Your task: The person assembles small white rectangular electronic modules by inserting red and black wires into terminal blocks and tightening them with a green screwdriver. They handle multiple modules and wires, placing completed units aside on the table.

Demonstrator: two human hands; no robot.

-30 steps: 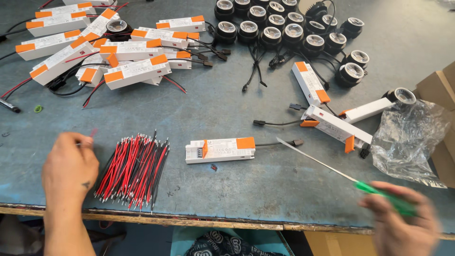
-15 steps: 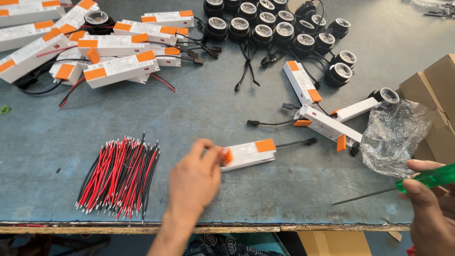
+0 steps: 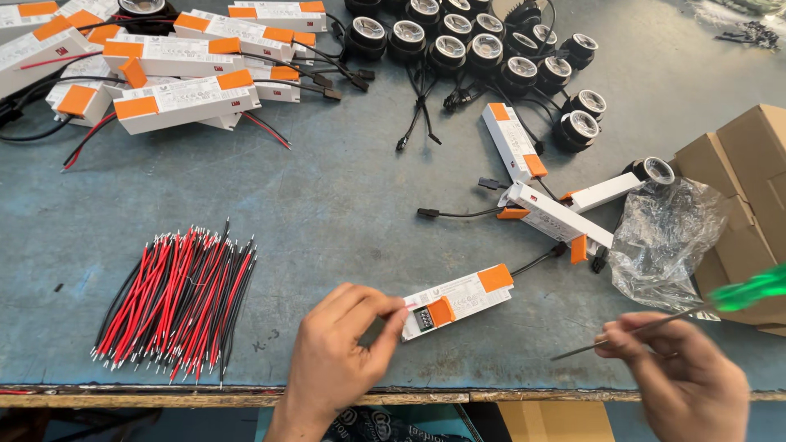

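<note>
Workbench: flat, grey-blue top, scuffed and stained, with a worn wooden front edge.

Cardboard boxes: plain brown, matte, at the right edge, flaps partly up.

Stack of driver boxes, far left: long rectangular white plastic housings with orange end caps, piled loosely, red and black leads trailing out.

Cluster of round lamp heads, far centre: black cylindrical bodies with shiny reflector faces, thin black cables running toward the middle of the bench.

Wire bundle, near left: short red and black insulated leads with bare metal tips, lying side by side in a loose fan.

Clear plastic bag, right: crumpled, glossy, see-through, just beside the boxes.

Three more white-and-orange drivers lie right of centre, one joined to a lamp head.

Left hand: near centre edge, fingers curled. Thumb and fingertips pinch at the near end of a single driver, a slim white rectangular box lying flat and slantwise on the bench. Its far orange cap is closed; the near orange flap stands open, showing a small dark terminal block. Whether a wire is between the fingertips cannot be told.

Right hand: near right corner, fingers closed around a screwdriver, held by its thin metal shaft; translucent green handle points up-right, blurred. The tip hangs over the bench, apart from the driver.
</note>
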